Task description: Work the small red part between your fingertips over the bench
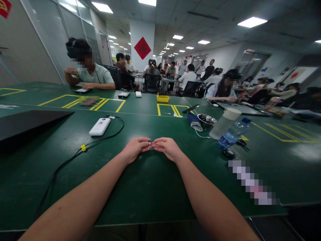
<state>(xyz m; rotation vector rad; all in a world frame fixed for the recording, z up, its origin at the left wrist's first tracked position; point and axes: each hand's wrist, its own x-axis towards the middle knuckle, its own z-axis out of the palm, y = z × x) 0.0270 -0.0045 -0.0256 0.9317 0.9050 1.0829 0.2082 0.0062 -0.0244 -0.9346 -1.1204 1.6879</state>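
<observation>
Both arms reach forward over the green table, and the fingertips of the two hands come together near its middle. In my left hand the thumb and fingers pinch a tiny dark and white piece, too small to name. My right hand is also closed in a pinch, around a small orange thing that shows between thumb and fingers. The two small pieces are close together; whether they touch I cannot tell.
Left of my hands lies a white power bank with a black cable. To the right stand a metal bowl, a frosted bottle and a water bottle. A yellow bin is farther back. Several people sit beyond.
</observation>
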